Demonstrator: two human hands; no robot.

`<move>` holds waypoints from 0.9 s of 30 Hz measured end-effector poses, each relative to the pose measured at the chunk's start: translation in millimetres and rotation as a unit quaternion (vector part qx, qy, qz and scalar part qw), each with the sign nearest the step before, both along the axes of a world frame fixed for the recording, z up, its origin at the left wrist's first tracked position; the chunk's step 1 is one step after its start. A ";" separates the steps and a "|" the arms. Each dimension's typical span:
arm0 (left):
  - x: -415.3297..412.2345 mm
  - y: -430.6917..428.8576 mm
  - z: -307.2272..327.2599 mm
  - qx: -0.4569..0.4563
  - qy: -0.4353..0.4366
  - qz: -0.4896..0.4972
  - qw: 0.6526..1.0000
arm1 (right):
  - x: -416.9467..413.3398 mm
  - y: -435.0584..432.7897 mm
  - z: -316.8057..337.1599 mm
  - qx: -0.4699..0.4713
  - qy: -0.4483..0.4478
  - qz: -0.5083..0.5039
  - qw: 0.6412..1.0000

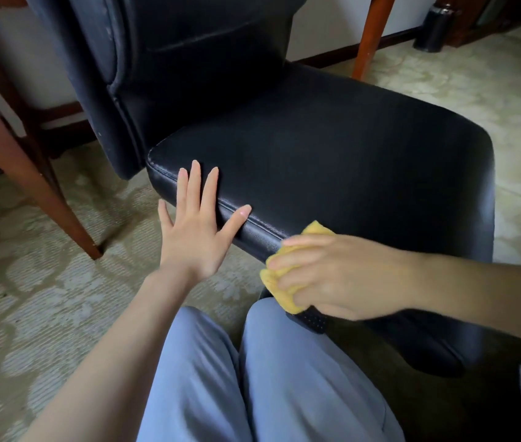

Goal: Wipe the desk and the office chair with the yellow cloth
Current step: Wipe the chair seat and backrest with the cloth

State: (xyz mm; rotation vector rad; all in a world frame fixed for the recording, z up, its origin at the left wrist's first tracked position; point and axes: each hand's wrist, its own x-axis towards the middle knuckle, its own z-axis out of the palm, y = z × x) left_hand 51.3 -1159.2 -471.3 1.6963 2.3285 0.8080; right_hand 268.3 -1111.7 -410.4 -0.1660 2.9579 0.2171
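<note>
Pressing left hand (195,231), fingers splayed, on chair (332,148) seat edge, lower centre. Clutching cloth (284,301) in right hand (342,275), mostly hiding it. Cropping chair back and desk (372,33) legs at top.

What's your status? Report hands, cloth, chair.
Left hand open, flat on office chair seat edge. Right hand grips yellow cloth, pressed to same edge. Knees close below.
</note>
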 end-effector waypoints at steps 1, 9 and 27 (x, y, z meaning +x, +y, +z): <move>-3.8 0.8 1.2 -0.011 0.014 -0.003 1.000 | -12.0 2.7 2.5 0.023 -0.009 0.012 1.000; -36.9 11.5 9.5 -0.053 0.014 0.044 0.998 | -105.0 30.2 7.1 -0.061 -0.012 -0.035 0.997; -52.2 -25.2 26.6 -0.018 -0.052 0.087 0.995 | -128.5 -5.5 2.7 -0.083 0.085 -0.175 0.977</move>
